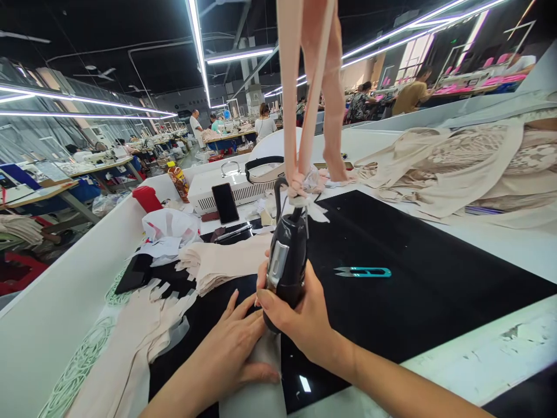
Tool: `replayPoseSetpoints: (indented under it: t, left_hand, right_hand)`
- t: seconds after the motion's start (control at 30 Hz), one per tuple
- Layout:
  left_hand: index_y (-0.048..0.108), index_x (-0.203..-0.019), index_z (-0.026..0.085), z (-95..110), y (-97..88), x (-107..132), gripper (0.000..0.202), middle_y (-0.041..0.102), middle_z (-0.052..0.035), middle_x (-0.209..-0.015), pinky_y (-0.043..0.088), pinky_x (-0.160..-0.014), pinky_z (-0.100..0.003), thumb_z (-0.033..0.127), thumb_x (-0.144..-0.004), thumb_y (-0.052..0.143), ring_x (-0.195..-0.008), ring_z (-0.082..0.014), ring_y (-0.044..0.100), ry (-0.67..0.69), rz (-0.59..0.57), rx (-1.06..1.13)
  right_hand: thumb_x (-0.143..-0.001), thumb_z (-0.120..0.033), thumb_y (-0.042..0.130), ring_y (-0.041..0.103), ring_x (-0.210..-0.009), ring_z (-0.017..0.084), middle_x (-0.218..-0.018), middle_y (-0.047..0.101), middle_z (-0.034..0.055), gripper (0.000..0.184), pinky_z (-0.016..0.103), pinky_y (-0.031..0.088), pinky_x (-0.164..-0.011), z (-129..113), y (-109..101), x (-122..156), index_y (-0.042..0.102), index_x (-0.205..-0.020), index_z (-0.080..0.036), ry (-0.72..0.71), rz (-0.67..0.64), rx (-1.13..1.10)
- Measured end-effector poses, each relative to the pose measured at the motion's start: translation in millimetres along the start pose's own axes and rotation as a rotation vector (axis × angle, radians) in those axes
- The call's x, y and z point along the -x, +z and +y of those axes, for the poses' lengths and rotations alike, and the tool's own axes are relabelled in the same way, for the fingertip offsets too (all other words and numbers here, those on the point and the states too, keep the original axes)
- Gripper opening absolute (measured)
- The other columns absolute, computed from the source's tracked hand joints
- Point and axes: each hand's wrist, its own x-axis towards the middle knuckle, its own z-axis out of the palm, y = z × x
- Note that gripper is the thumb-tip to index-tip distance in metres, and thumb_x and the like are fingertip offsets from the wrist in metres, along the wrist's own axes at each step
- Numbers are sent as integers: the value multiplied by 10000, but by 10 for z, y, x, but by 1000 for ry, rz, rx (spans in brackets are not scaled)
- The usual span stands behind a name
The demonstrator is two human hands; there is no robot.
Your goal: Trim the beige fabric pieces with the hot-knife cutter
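Note:
My right hand is wrapped round a black handheld electric tool with a silver panel on its side. The tool stands nearly upright, and its lower end is partly hidden by my hands. Pale pink elastic straps run up from a knot at its top. Under my left hand lies a light grey-beige fabric piece; the fingers are spread flat beside the tool's foot. Behind it rests a stack of beige cut fabric pieces. Teal thread snips lie to the right on the black work surface.
More beige pieces and pale green cord lie along the left wall. A phone leans against a white vented box. Beige lace fabric is heaped at right. Other people sit at sewing tables farther off.

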Motion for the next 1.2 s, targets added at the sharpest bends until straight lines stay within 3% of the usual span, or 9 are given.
replayPoseSetpoints:
  t: [0.27, 0.43, 0.53, 0.7, 0.93, 1.2]
  left_hand:
    - [397, -1624, 329, 15, -10, 3, 1025, 484, -98, -1623, 112, -1250, -742, 322, -765, 956, -1556, -425, 323, -11, 32, 15]
    - [628, -1374, 278, 18, -85, -12, 660, 619, -84, -1491, 89, -1250, -753, 482, -810, 903, -1563, -411, 315, -69, -83, 33]
    - [654, -1225, 261, 20, -109, -21, 542, 624, -74, -1475, 83, -1254, -749, 556, -824, 868, -1561, -409, 317, -78, -89, 46]
    - [644, -1209, 255, 13, -102, -22, 573, 616, -82, -1481, 88, -1251, -750, 629, -820, 835, -1551, -416, 336, -74, -89, 49]
    - [664, -1211, 271, 0, -94, -26, 565, 653, -62, -1423, 101, -1251, -747, 600, -800, 869, -1524, -408, 387, -63, -65, 67]
    - [654, -1329, 285, -22, -59, -16, 648, 552, -87, -1563, 71, -1249, -747, 539, -787, 902, -1586, -396, 261, -61, -66, 39]
  right_hand:
    - [-776, -243, 788, 566, -667, 146, -814, 604, -36, 306, 303, 524, -635, 65, -2, 32, 578, -997, -259, 29, -45, -25]
    - [-799, -246, 765, 596, -618, 135, -789, 625, -49, 290, 294, 545, -618, -20, -71, -49, 568, -1011, -261, 14, 25, -26]
    - [-806, -255, 762, 599, -598, 125, -756, 630, -57, 255, 273, 540, -602, -40, -109, -87, 553, -953, -256, 14, 49, -25]
    - [-796, -248, 766, 589, -573, 123, -731, 619, -63, 257, 267, 536, -574, -32, -119, -75, 550, -936, -257, 8, 50, -15]
    - [-798, -230, 737, 595, -577, 132, -736, 605, -55, 218, 282, 534, -566, -45, -90, -85, 555, -916, -253, -15, 88, 65]
    - [-810, -243, 775, 609, -588, 131, -752, 640, -48, 276, 278, 565, -568, -85, -128, 9, 543, -957, -264, 33, 33, -26]
